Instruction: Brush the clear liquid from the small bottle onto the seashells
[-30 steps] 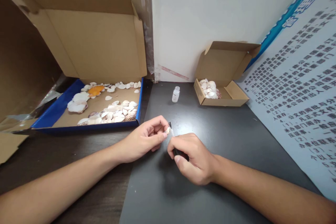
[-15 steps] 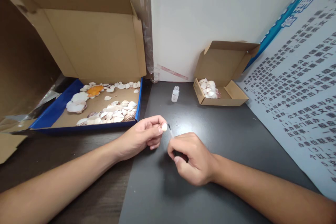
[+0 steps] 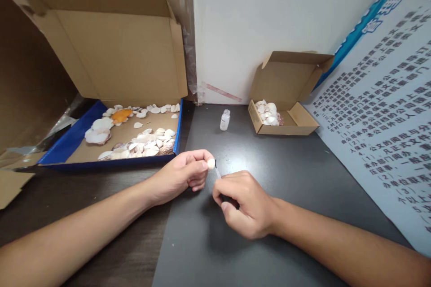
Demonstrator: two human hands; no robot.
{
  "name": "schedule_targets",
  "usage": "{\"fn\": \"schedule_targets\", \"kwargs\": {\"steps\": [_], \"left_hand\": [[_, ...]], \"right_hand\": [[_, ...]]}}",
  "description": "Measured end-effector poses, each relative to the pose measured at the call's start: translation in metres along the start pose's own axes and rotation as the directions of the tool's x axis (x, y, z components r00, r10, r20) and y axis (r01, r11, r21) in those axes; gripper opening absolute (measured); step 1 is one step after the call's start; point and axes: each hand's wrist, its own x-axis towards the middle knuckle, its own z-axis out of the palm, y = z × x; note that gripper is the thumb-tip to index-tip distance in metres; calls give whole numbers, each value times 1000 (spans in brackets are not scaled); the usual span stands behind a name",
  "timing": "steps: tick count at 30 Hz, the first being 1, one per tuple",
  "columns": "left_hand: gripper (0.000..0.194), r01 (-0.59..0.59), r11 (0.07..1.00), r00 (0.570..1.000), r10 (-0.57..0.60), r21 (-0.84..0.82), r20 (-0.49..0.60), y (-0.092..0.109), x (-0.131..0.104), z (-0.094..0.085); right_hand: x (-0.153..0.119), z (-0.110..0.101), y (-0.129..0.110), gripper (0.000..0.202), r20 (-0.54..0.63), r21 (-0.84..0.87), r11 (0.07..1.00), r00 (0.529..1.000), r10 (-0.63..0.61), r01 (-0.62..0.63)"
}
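Note:
Between the thumb and forefinger of my left hand (image 3: 185, 172) is a small white seashell (image 3: 211, 163). My right hand (image 3: 244, 204) is closed around the dark handle of a small brush (image 3: 217, 172), most of which is hidden in the fist. The brush has a pale stem and dark bristles, and its tip is at the shell's right edge, seemingly touching it. Beyond the hands, a small clear glass bottle (image 3: 225, 121) stands upright without a cap on the dark table (image 3: 279, 166).
A blue-edged cardboard box (image 3: 63, 144) lies open on the left, with several white shells (image 3: 144, 143) and an orange shell (image 3: 121, 115) inside. At the back right, a smaller cardboard box (image 3: 286, 130) holds white shells (image 3: 267, 113). A printed sheet (image 3: 380, 130) slopes along the right.
My right hand has moved slightly left, bringing the brush tip from just beside the shell to its edge. My left hand has hardly moved.

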Motion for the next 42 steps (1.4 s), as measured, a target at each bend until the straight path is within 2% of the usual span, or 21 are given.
{"fn": "schedule_targets", "kwargs": {"steps": [2,8,14,18,23,28,32,38,42], "left_hand": [[22,4,1000,1000,-4,-9,1,0,0,0],[17,8,1000,1000,-8,-29,12,0,0,-1],[17,3,1000,1000,-3,-5,27,0,0,-1],[19,-15,1000,999,14,7,41,-1,0,-1],[22,-66,997,997,64,32,53,-2,1,0],[20,-93,993,994,88,75,64,-4,1,-2],[21,-97,987,994,88,127,71,-4,1,-3],[22,-98,979,995,90,180,51,-2,0,-1],[23,-103,969,994,91,226,60,-2,-1,-2]], "right_hand": [[0,0,0,4,-5,-1,1000,999,31,-31],[-1,2,0,3,-18,43,992,992,-121,122],[-1,0,1,3,-29,30,999,999,-15,16],[-1,0,1,3,-10,54,993,994,-106,106],[-1,-1,1,3,-15,61,998,1000,-5,6],[-1,0,1,3,-6,97,992,997,-75,76],[-1,-1,2,3,-6,108,994,1000,-13,14],[-2,0,3,3,-3,123,989,997,-78,78],[-2,0,3,4,-23,123,992,999,-34,37]]}}
